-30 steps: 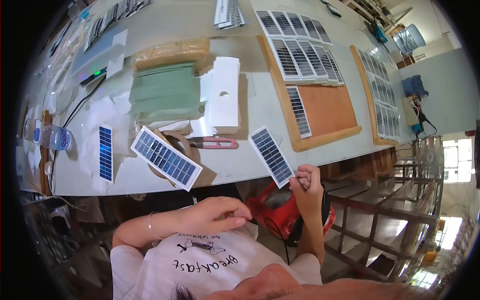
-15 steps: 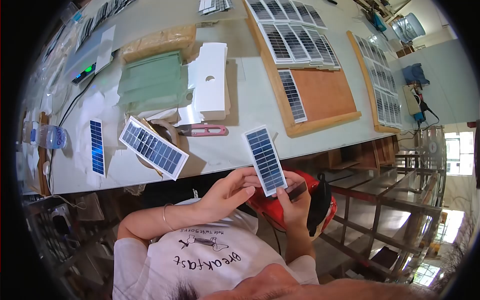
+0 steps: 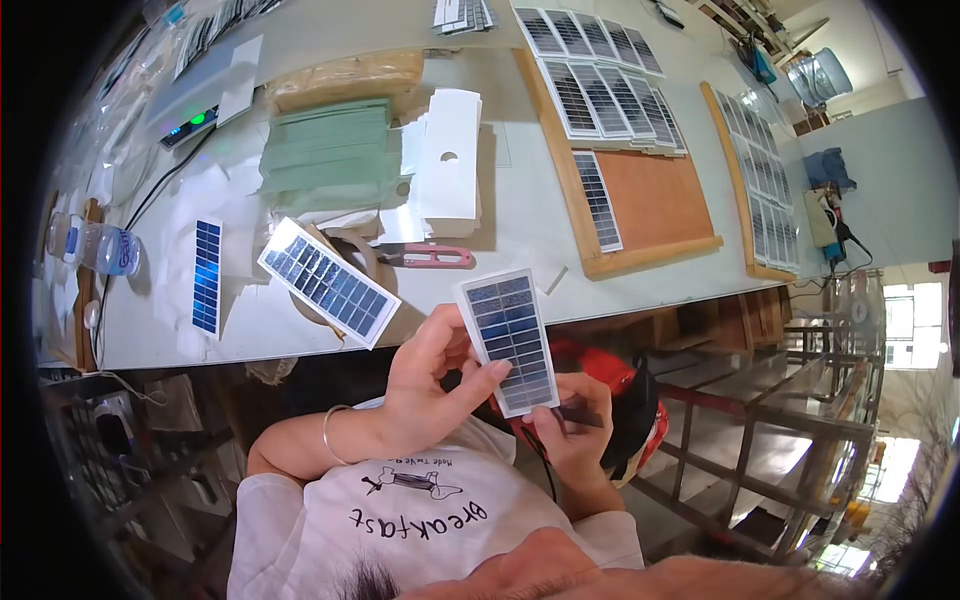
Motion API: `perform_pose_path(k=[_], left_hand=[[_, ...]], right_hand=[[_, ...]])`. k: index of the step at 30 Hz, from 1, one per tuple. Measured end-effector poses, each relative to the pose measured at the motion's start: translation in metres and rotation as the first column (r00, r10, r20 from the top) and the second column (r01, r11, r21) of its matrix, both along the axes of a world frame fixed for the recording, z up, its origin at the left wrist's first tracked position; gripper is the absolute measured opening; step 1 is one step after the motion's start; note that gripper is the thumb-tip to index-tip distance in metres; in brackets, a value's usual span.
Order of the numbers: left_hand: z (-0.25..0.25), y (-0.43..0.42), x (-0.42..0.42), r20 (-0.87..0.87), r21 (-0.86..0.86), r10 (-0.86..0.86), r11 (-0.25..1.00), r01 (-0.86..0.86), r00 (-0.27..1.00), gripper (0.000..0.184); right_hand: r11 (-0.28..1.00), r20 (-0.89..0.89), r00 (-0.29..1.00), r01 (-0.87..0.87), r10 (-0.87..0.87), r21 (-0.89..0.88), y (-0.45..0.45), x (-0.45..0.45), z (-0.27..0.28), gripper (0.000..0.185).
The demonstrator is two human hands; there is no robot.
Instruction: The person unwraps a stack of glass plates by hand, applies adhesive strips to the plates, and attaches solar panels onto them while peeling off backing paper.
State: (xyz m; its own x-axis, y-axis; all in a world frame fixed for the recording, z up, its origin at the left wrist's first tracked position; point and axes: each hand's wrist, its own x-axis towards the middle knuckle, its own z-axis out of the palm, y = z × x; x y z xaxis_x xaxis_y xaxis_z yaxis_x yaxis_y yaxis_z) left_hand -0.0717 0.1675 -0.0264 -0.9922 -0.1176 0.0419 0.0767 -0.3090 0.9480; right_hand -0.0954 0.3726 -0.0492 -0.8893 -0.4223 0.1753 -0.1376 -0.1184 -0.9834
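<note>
In front of my chest I hold a small solar panel (image 3: 510, 340) with a white border, tilted, its dark cells facing me. My left hand (image 3: 430, 385), a bangle on its wrist, grips the panel's left edge, thumb across the face and fingers behind. The lower end is pinched by my right hand (image 3: 575, 430); a dark strip-like item, too unclear to name, also shows between those fingers. Nearest on the table, a second solar panel (image 3: 330, 283) rests slanted on a roll of tape (image 3: 352, 250). A pair of pink-handled snips (image 3: 440, 257) lies beside it.
A narrow panel (image 3: 206, 278) lies at left. Behind are green sheets (image 3: 325, 155), a white stack (image 3: 450, 160) and a lit digital device (image 3: 190, 125). Wood-edged trays (image 3: 655, 255) of panels stand at right. A water bottle (image 3: 108, 248) lies far left, and a red bag (image 3: 600, 365) hangs below.
My left hand has closed on the panel, its thumb now over the face. The panel has moved left and closer to me. The whole view has shifted slightly.
</note>
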Motion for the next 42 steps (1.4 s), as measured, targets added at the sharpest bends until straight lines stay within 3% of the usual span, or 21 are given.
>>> perform_pose_path(k=[2,3,4,6,9,12,18,25,31,34,39,42], left_hand=[[0.005,-0.002,0.002,-0.004,0.022,0.023,0.999,-0.023,1.0,0.037],[0.008,-0.004,0.003,-0.002,0.026,0.026,0.999,-0.026,1.0,0.037],[0.01,-0.005,0.004,0.0,0.031,0.027,0.999,-0.027,1.0,0.037],[0.009,-0.008,0.006,-0.011,0.076,0.0,0.997,0.001,1.0,0.038],[0.01,-0.01,0.008,-0.021,0.12,-0.044,0.992,0.046,0.999,0.038],[0.008,-0.012,0.009,-0.055,0.107,-0.058,0.992,0.064,0.997,0.037],[0.008,-0.016,0.014,-0.096,0.09,-0.045,0.994,0.054,0.994,0.038],[0.007,-0.014,0.016,-0.143,0.112,-0.011,0.993,0.027,0.99,0.037],[0.008,-0.013,0.018,-0.068,0.189,0.014,0.982,-0.001,0.998,0.033],[0.01,-0.013,0.017,-0.112,0.194,0.044,0.981,-0.022,0.993,0.027],[-0.002,-0.023,0.013,-0.323,-0.041,-0.006,0.999,-0.008,0.946,0.017],[-0.008,-0.025,0.007,-0.455,-0.096,-0.033,0.995,-0.012,0.89,0.019]], right_hand=[[0.997,-0.11,0.994,-0.007,0.016,0.079,0.0,-0.004,0.007,0.052],[0.998,-0.139,0.989,-0.058,0.057,-0.001,0.001,-0.012,0.012,0.051],[1.0,-0.245,0.97,0.007,-0.001,0.023,0.0,-0.018,0.017,0.049],[0.954,-0.379,0.923,0.167,-0.063,0.249,-0.003,-0.025,0.052,0.039],[0.895,-0.558,0.827,0.2,0.065,0.4,-0.004,-0.035,0.064,0.029],[0.92,-0.439,0.898,0.145,0.032,0.363,-0.018,-0.031,0.076,0.031],[0.913,-0.538,0.842,0.19,0.038,0.36,-0.031,-0.038,0.078,0.034],[0.897,-0.53,0.845,0.179,0.07,0.405,-0.037,-0.039,0.085,0.03],[0.92,-0.561,0.823,0.144,0.094,0.365,-0.038,-0.044,0.082,0.031],[0.933,-0.6,0.792,0.12,0.116,0.339,-0.038,-0.047,0.083,0.03],[0.951,-0.651,0.749,0.099,0.122,0.292,-0.036,-0.04,0.084,0.03],[0.956,-0.764,0.634,0.139,0.115,0.26,-0.034,-0.037,0.081,0.038]])
